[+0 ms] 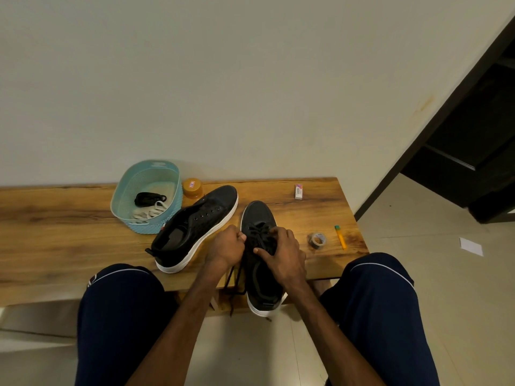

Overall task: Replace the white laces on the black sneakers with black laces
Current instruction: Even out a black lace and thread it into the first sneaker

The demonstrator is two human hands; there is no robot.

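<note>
On the long wooden bench [55, 218], two black white-soled canvas sneakers: unlaced one [192, 229] left, other [257, 218] between both hands. Teal plastic basket [131, 185] holds white laces [152, 211], a black bundle [149, 198]. Left hand [227, 245] grip closed on black lace [235, 277]; right hand [284, 253] pinches the lacing.

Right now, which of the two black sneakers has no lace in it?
The left sneaker, angled beside the teal basket: its eyelets are bare. The right sneaker, under both hands, already carries a black lace.

Black white-soled sneakers [195, 227], teal lattice-patterned basket [122, 190], orange-lidded jar [192, 188].
</note>
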